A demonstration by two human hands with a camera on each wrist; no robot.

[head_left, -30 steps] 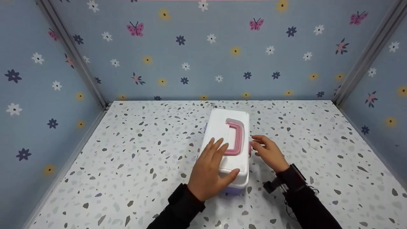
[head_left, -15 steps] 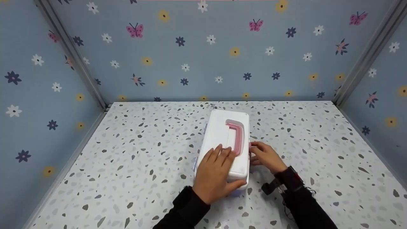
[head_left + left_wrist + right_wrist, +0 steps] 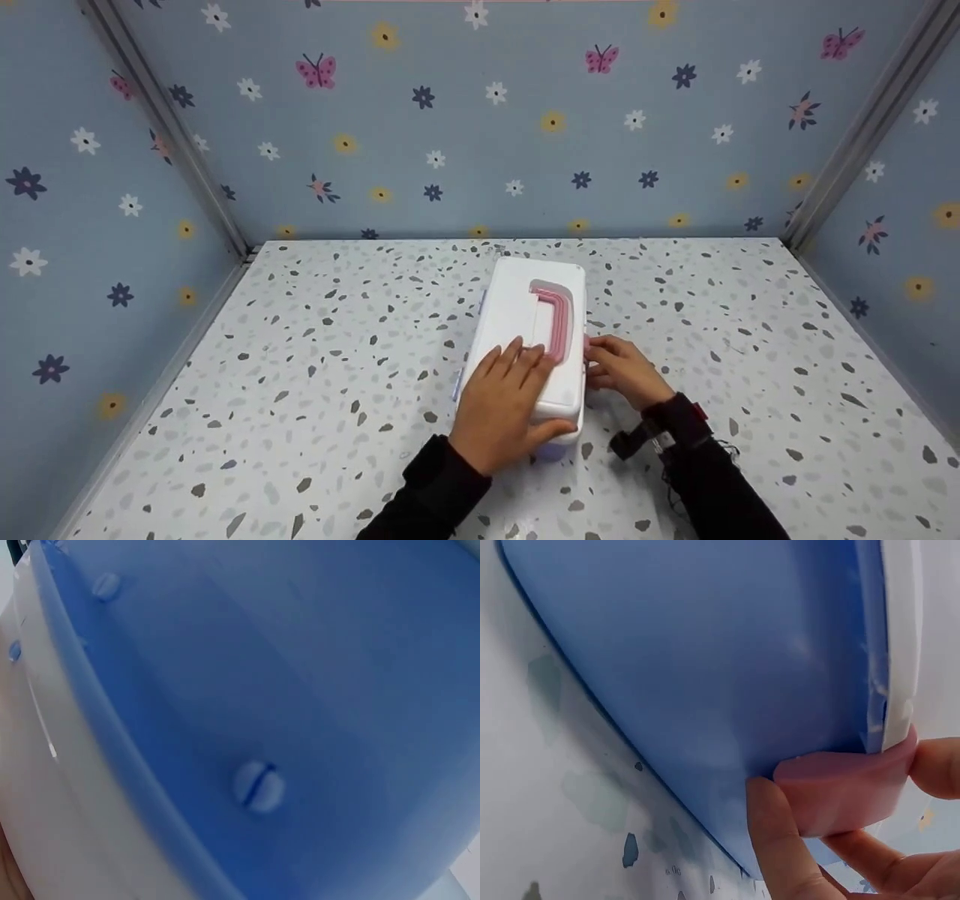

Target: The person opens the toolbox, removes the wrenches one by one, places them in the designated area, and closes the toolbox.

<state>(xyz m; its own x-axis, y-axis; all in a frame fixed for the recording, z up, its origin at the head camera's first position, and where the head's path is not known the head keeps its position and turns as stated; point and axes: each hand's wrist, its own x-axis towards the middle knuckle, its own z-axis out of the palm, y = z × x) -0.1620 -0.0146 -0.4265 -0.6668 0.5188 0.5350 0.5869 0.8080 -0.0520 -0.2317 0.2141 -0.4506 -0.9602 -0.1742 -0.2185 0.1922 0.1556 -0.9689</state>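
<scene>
A plastic storage box with a white lid (image 3: 506, 307) and a blue-purple body (image 3: 697, 652) stands lengthwise on the table. Its pink carrying handle (image 3: 559, 322) lies folded into the lid. My left hand (image 3: 495, 412) rests flat on the near part of the lid, fingertips by the handle and thumb across the near edge. At the box's right side my right hand (image 3: 631, 371) holds the pink latch (image 3: 847, 791), with fingertips at its lower end and another digit at its top by the white rim. The left wrist view shows mostly the blue body's wall (image 3: 315, 690).
The speckled white table (image 3: 337, 322) spreads around the box. Blue panels (image 3: 480, 112) with flowers and butterflies enclose the back and both sides. A dark wrist camera (image 3: 626, 444) hangs by my right wrist, close to the tabletop.
My left hand has come down flatter on the lid and slightly to the right. My right hand has moved slightly down and in, its fingers now on the latch. The box stays put.
</scene>
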